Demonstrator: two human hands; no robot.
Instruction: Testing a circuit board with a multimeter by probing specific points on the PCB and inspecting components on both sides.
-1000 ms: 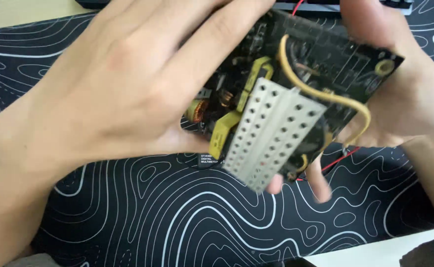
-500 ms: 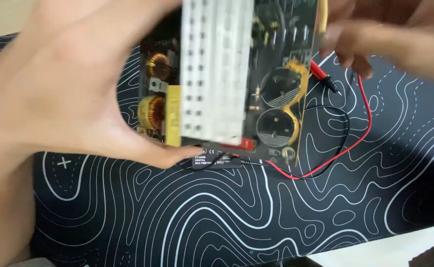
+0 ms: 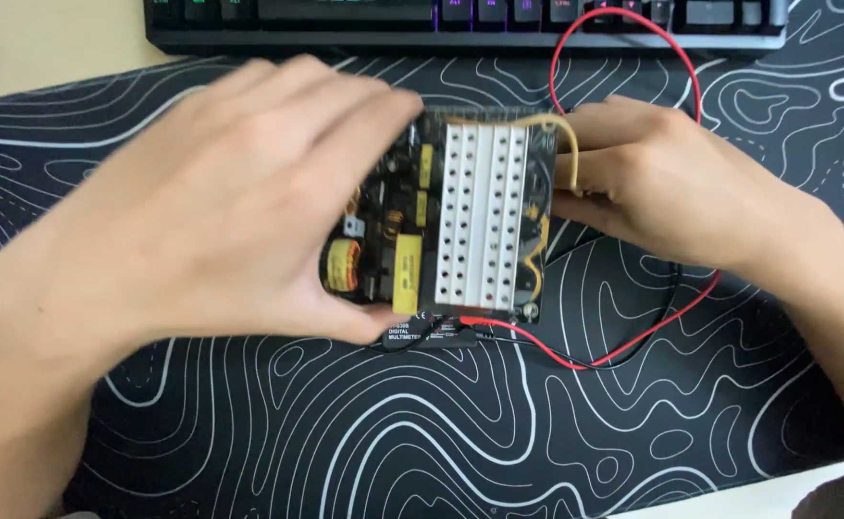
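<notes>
The circuit board (image 3: 451, 231), which was held tilted and close to the camera a second ago, has been lowered and is now seen flat above the patterned desk mat (image 3: 441, 423), just below the keyboard (image 3: 460, 19). Its white perforated heat sink (image 3: 484, 216), seen slanted before, is now turned upright, with its rows pointing toward the keyboard. The left hand (image 3: 220, 211) has been spread over the board's left part, and the right hand (image 3: 662, 192) has been moved to its right edge, while the red wire (image 3: 633, 58) is now looped up to the keyboard.
</notes>
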